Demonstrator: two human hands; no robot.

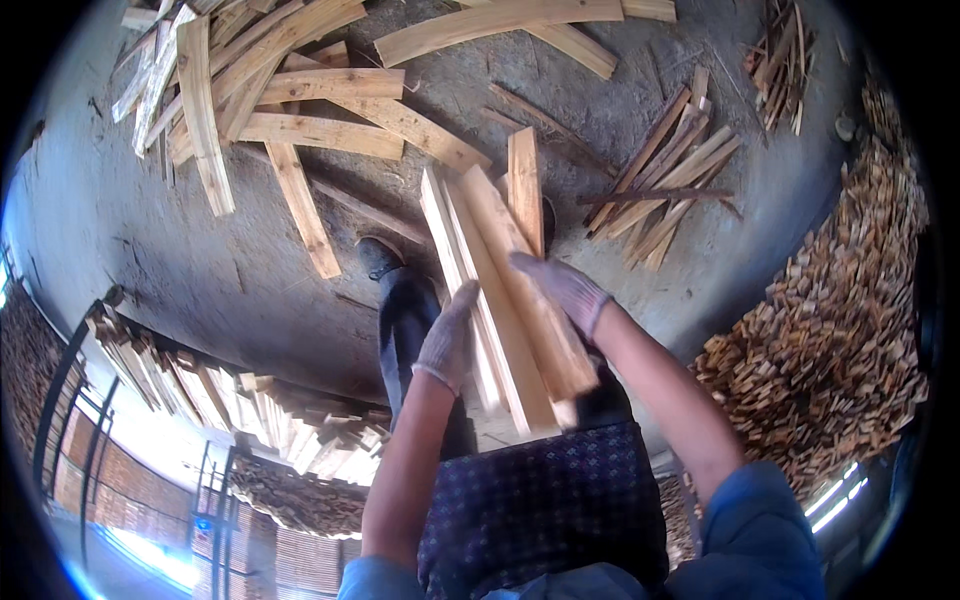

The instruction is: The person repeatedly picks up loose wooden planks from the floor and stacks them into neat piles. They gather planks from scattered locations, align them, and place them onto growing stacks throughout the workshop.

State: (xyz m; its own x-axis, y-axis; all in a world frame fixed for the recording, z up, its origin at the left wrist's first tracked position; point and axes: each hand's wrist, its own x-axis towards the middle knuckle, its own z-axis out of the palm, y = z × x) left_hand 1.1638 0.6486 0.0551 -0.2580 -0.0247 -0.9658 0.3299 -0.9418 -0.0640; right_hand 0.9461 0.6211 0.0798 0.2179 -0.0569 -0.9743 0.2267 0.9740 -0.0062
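Several pale wooden boards (500,310) stand lengthwise in front of my body, gathered side by side between my two gloved hands. My left hand (450,340) presses against their left side, fingers closed along the edge. On the opposite side, my right hand (563,288) grips the rightmost board, its fingers hidden partly by the wood. Behind the held boards a shorter board (525,185) sticks up near my right shoe; whether it belongs to the bundle I cannot tell. The lower ends of the boards hang just above my dark patterned apron (545,500).
Loose boards (330,135) lie heaped on the concrete floor (270,300) ahead and left. Thin strips (670,175) are piled at the right. A tall mass of small wood pieces (825,330) rises along the right side. Stacked boards on a rack (270,410) stand at the lower left.
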